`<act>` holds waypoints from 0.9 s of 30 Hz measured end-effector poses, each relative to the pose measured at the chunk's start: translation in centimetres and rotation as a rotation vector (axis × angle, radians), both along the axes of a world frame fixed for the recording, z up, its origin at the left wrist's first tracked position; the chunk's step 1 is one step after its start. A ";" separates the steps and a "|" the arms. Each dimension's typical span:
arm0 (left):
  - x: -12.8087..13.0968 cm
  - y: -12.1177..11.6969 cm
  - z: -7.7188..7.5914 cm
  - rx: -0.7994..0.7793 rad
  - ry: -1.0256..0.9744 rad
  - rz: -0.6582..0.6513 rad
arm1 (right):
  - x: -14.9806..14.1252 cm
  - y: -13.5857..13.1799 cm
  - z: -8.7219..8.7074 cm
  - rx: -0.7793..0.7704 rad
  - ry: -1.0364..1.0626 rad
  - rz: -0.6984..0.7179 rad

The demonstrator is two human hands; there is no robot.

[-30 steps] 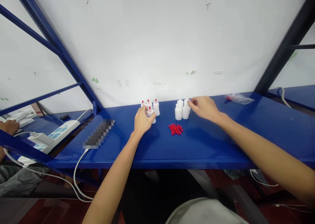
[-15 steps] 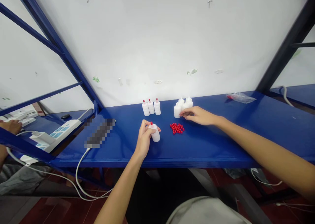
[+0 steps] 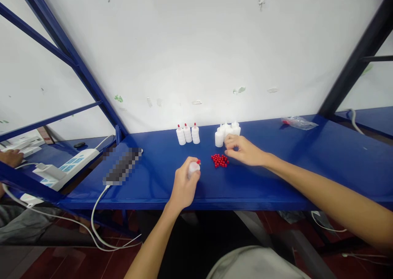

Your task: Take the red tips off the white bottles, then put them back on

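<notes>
My left hand (image 3: 184, 183) is closed around a white squeeze bottle (image 3: 193, 169) with a red cap, held tipped over so its rounded end faces me and the cap points right. My right hand (image 3: 245, 150) is at the group of white squeeze bottles (image 3: 219, 139), partly covering them. Its fingers are loosely curled with the thumb apart, and nothing shows in them. Several small red caps (image 3: 220, 160) lie in a patch between my hands. Three white bottles with red caps (image 3: 188, 133) stand upright near the wall.
A blue tabletop (image 3: 264, 185) carries everything, against a white wall. Toward the back right lies a clear plastic bag (image 3: 299, 122) with something red inside. On the left are a blurred-out dark device (image 3: 123, 166) on a white cable and a power strip (image 3: 69, 170). Another person's hand (image 3: 10, 158) shows at far left.
My left hand has turned the bottle from nearly upright to tipped over, its cap now toward the right. My right hand's fingers have curled in, and the thumb has dropped away from the front bottle.
</notes>
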State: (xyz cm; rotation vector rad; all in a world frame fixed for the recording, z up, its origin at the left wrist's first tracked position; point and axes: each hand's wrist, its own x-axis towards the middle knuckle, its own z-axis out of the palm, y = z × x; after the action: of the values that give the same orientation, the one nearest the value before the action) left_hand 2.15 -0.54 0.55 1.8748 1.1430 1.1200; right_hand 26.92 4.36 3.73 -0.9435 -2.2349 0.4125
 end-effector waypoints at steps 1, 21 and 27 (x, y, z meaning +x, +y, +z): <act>0.0 -0.3 0.1 0.072 0.141 0.025 | -0.4 -0.6 0.1 0.001 -0.001 0.019; 0.0 -1.1 -0.4 0.417 0.694 -0.085 | -2.9 -3.1 -1.1 0.116 -0.150 0.219; -0.2 -1.1 -0.3 0.361 0.592 -0.078 | -0.2 -1.4 0.0 -0.043 -0.183 0.062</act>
State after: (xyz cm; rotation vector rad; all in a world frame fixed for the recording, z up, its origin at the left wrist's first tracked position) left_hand 2.00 -1.66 0.28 2.6229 1.2128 0.7786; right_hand 26.75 2.98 3.73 -0.9706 -2.4345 0.4180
